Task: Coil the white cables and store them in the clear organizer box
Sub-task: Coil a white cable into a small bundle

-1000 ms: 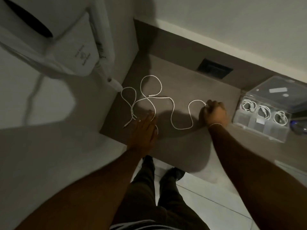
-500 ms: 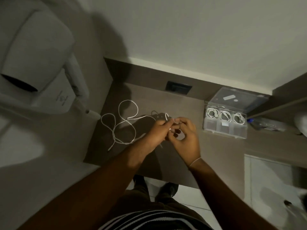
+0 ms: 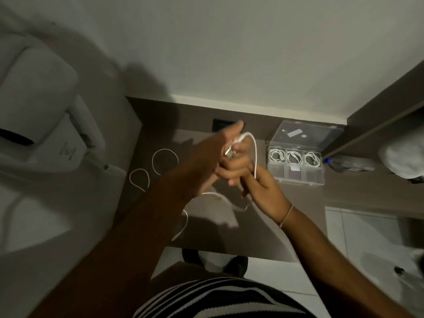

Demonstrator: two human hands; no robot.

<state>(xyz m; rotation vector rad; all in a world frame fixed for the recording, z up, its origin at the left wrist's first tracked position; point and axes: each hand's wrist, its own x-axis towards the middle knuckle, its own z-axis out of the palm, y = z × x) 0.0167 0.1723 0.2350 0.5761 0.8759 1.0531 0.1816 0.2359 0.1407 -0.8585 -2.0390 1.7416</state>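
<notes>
The dark brown rectangular desk top (image 3: 286, 226) runs from the pale wall at the back to a straight front edge above the tiled floor; its left edge meets a white wall panel, and a brown cabinet side closes it in at the upper right. Bare surface lies open in front of and to the right of the hands.

A large white wall-mounted appliance (image 3: 43, 125) overhangs the area left of the desk.

The clear plastic organizer box (image 3: 296, 175) sits on the desk toward the right rear, lid raised against the back. Its far row of three compartments each holds a coiled white cable; the near row's contents are unclear.

The left hand (image 3: 220, 154) and right hand (image 3: 252, 180) are raised together above the desk centre, well clear of the box. Both are closed on the long white cable (image 3: 255, 154): a loop arches between them, with a connector end visible at the left fingers. The rest trails down across the desk, forming two loose loops near the left edge and a slack run toward the front edge.

A blue-capped object (image 3: 330, 160) lies just right of the box.
</notes>
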